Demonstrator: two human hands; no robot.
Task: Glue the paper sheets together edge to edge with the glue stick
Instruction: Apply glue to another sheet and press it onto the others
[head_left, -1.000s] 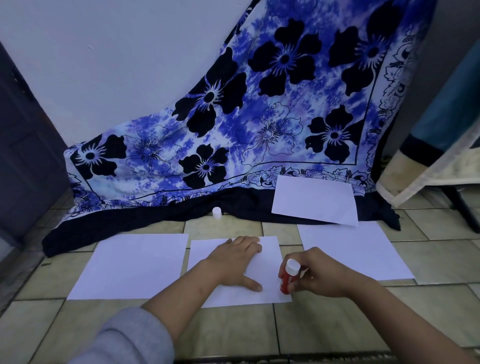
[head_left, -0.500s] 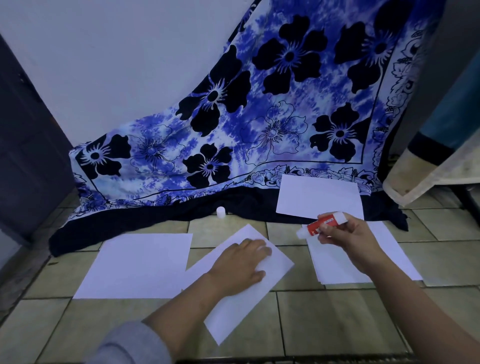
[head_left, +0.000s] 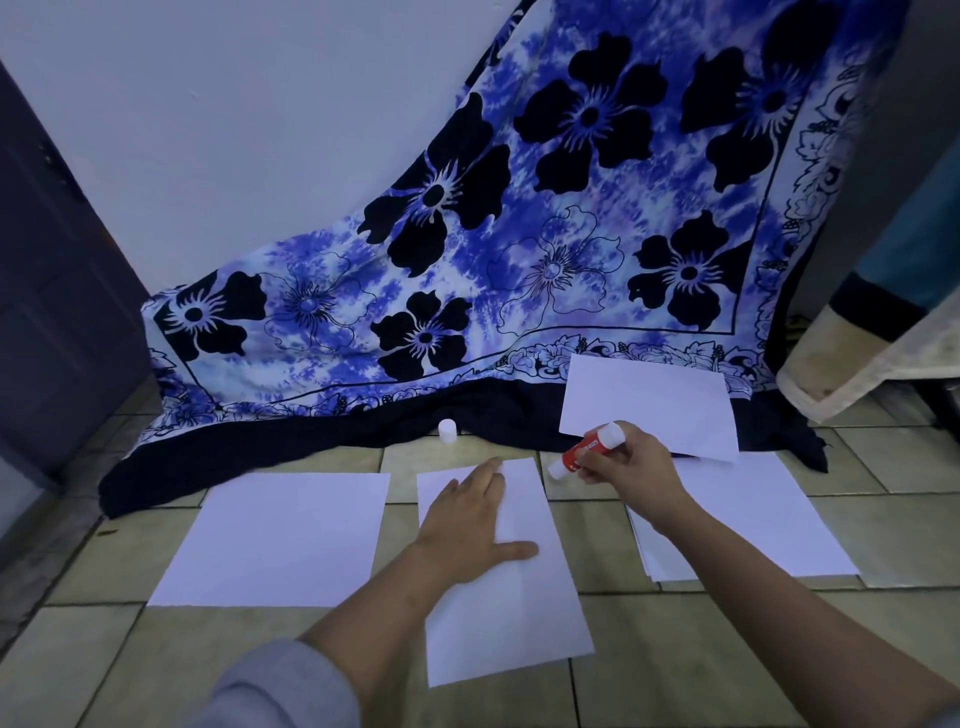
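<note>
The red glue stick (head_left: 586, 450) sits tilted in the right hand (head_left: 631, 464), fingers closed round it, above the far right corner of the middle paper sheet (head_left: 524, 597) on the tiled floor (head_left: 675, 665). The left hand (head_left: 467, 525) lies flat and spread on that sheet. Another sheet (head_left: 275, 540) lies just left, a stack (head_left: 748, 519) right, the white cap (head_left: 447, 431) farther off.

A blue, white and black cloth (head_left: 571, 249) printed with large dark flowers hangs against a pale wall (head_left: 234, 130) and spills onto the floor (head_left: 649, 660), its dark hem lying on the beige tiles. At the left edge stands a dark panelled door (head_left: 57, 291). At the right edge a teal fabric (head_left: 930, 234) hangs above a cream, lace-edged piece (head_left: 852, 369) that slants down toward the tiles.
</note>
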